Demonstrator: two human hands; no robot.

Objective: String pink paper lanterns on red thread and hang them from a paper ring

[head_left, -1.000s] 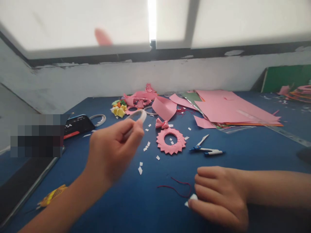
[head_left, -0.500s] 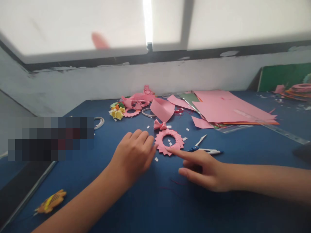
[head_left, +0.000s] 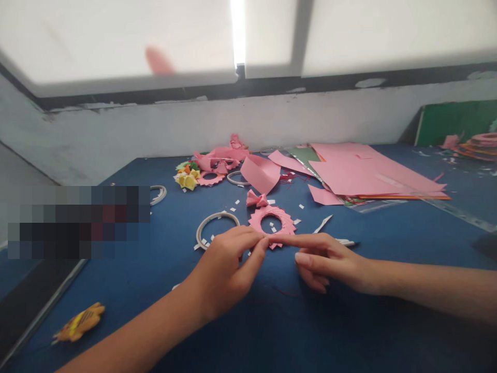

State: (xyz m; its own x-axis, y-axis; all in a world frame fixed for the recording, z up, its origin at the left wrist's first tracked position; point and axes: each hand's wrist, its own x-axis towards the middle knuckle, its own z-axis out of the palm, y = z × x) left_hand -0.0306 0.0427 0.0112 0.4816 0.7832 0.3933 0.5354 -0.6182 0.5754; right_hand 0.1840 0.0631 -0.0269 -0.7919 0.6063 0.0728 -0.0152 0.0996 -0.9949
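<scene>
My left hand (head_left: 229, 272) is closed, its thumb and index finger pinched at the tip of my right index finger; anything between them is too small to make out. The right hand (head_left: 336, 259) points left with its index finger stretched out and the thumb apart. Just beyond the fingertips lies a folded pink paper ring (head_left: 288, 223), with a small pink folded paper piece (head_left: 257, 199) at its far edge. A narrow tape roll (head_left: 199, 233) lies flat beyond my left hand. Behind the right hand, a pointed blue-and-silver tool (head_left: 323, 224) is partly hidden.
Pink paper sheets (head_left: 373, 173) and a clear ruler (head_left: 446, 206) lie at the back right. Folded paper pieces (head_left: 188, 180) and a curled pink strip (head_left: 261, 173) sit at the back. White scraps dot the blue table (head_left: 155, 321). A tiger-striped trinket (head_left: 82, 322) lies front left.
My left hand has turned from a fist beside the ring to a pinch at my right index fingertip. The tape roll now shows beyond it. The right index finger has levelled out.
</scene>
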